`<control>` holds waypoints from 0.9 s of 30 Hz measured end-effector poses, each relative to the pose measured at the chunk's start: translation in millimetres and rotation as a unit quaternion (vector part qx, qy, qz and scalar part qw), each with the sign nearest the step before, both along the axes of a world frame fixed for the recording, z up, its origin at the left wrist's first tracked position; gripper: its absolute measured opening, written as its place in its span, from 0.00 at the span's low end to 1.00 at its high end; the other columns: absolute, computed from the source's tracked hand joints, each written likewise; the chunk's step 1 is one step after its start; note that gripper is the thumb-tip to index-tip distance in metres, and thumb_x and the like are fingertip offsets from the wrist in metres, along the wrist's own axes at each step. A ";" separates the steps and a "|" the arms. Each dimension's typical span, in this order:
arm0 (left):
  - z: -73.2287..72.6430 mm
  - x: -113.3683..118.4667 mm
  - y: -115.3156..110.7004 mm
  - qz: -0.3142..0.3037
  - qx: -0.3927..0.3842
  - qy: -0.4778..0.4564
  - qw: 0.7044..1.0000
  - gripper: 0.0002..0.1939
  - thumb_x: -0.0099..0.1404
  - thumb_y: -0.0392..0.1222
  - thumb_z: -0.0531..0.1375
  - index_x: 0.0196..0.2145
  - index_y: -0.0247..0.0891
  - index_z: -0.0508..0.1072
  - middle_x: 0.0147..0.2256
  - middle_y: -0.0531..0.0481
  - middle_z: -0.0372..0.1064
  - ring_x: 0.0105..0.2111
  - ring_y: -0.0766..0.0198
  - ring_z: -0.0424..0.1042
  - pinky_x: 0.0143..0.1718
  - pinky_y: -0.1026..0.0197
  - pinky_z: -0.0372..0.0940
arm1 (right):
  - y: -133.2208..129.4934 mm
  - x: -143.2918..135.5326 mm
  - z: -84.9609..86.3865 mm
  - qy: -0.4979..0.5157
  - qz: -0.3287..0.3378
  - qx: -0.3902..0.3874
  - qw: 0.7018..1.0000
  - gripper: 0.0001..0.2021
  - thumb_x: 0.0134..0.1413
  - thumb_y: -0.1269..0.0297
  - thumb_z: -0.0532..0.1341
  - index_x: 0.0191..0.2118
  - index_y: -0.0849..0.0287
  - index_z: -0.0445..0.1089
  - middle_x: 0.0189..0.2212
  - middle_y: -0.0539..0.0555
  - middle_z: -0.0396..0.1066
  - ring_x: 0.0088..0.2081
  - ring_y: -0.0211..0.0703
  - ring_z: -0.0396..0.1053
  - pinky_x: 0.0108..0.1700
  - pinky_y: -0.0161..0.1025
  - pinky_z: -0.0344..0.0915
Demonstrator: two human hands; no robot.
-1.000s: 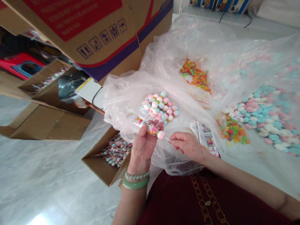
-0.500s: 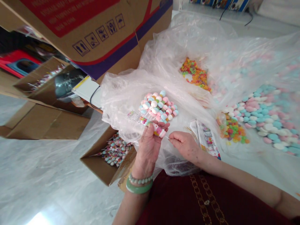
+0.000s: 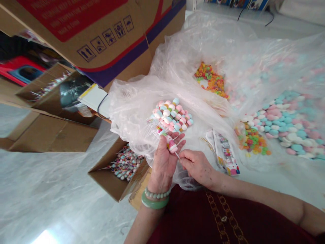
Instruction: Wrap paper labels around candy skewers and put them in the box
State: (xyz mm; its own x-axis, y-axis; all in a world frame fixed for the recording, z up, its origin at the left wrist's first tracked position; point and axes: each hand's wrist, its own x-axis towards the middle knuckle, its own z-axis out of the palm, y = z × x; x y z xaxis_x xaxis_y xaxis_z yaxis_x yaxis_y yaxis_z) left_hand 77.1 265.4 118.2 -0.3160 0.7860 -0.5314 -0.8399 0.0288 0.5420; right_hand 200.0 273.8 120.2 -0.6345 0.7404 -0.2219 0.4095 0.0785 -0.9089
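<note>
Across the palm of my left hand (image 3: 164, 159) lies a candy skewer (image 3: 173, 146) with pink and white pieces, its thumb resting on it. My right hand (image 3: 198, 166) pinches the white stick at the skewer's lower end. Just beyond my left fingers, a pile of finished marshmallow skewers (image 3: 172, 114) in pink, white and blue rests on clear plastic sheeting (image 3: 134, 96). Printed wrappers (image 3: 224, 150) lie to the right of my right hand.
Ring candies (image 3: 210, 79) and loose marshmallows (image 3: 291, 125) lie on plastic at the right. A large carton (image 3: 114, 44) stands at upper left. Below the table edge, an open box (image 3: 109, 183) holds many wrapped skewers.
My left hand has shifted slightly right and its fingers have spread more. My right hand has moved a little left and down, and the skewer's stick now points more steeply downward.
</note>
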 end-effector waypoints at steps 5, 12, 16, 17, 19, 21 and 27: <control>3.6 -0.9 0.6 0.011 0.014 0.006 1.000 0.16 0.70 0.52 0.51 0.41 0.38 0.71 0.48 0.45 0.68 0.52 0.54 0.68 0.52 0.48 0.66 | 0.4 -1.5 4.7 0.009 0.000 -0.083 0.997 0.11 0.56 0.71 0.53 0.23 0.58 0.60 0.14 0.43 0.59 0.18 0.32 0.59 0.25 0.31 0.53; 5.8 0.4 -0.1 0.009 0.034 0.029 0.999 0.20 0.70 0.56 0.49 0.48 0.44 0.71 0.55 0.46 0.64 0.54 0.54 0.65 0.50 0.47 0.66 | 0.2 -1.7 3.6 0.044 -0.001 -0.154 0.987 0.11 0.55 0.72 0.52 0.23 0.58 0.62 0.14 0.44 0.62 0.15 0.31 0.61 0.21 0.29 0.55; 1.2 -10.9 1.5 0.001 0.016 0.033 0.999 0.13 0.68 0.46 0.54 0.46 0.40 0.72 0.48 0.45 0.70 0.47 0.57 0.71 0.49 0.51 0.68 | 3.1 1.2 -0.6 -0.002 -0.019 -0.066 0.998 0.10 0.54 0.72 0.53 0.23 0.58 0.62 0.16 0.44 0.61 0.19 0.32 0.59 0.25 0.32 0.53; 0.5 -15.5 1.7 0.002 0.018 0.037 0.999 0.11 0.67 0.43 0.56 0.45 0.38 0.72 0.46 0.45 0.72 0.44 0.58 0.72 0.49 0.52 0.68 | 4.9 2.2 -1.7 -0.017 -0.030 -0.022 0.999 0.09 0.53 0.72 0.54 0.23 0.58 0.62 0.17 0.45 0.61 0.20 0.33 0.59 0.26 0.32 0.53; 0.4 -24.4 1.2 0.003 0.024 0.049 0.999 0.11 0.64 0.39 0.59 0.45 0.36 0.73 0.41 0.44 0.74 0.40 0.59 0.74 0.48 0.53 0.68 | 9.2 3.8 -3.8 -0.042 -0.046 0.050 0.997 0.08 0.52 0.71 0.55 0.24 0.58 0.63 0.19 0.46 0.61 0.23 0.35 0.58 0.28 0.34 0.51; 1.3 -30.5 -0.6 -0.002 0.026 0.068 0.997 0.12 0.62 0.39 0.62 0.44 0.35 0.73 0.39 0.44 0.74 0.39 0.58 0.75 0.46 0.54 0.69 | 12.8 4.7 -5.4 -0.054 -0.051 0.072 0.995 0.08 0.51 0.71 0.56 0.23 0.58 0.64 0.19 0.45 0.59 0.24 0.35 0.57 0.28 0.34 0.50; -0.5 -23.9 -3.0 0.012 0.041 0.100 0.994 0.15 0.58 0.43 0.67 0.42 0.36 0.73 0.38 0.46 0.75 0.41 0.57 0.75 0.49 0.53 0.67 | 14.9 4.5 -6.7 -0.047 -0.049 0.034 0.997 0.07 0.50 0.70 0.57 0.23 0.58 0.63 0.18 0.45 0.59 0.24 0.35 0.58 0.28 0.34 0.50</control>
State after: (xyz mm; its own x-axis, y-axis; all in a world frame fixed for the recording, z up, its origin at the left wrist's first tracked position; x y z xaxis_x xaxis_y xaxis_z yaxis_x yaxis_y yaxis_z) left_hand 53.1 262.5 117.7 -0.4285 0.8149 -0.3903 -0.7147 -0.0414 0.6982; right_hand 204.4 288.7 113.6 -0.5371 0.8135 -0.2229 0.5006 0.0948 -0.8605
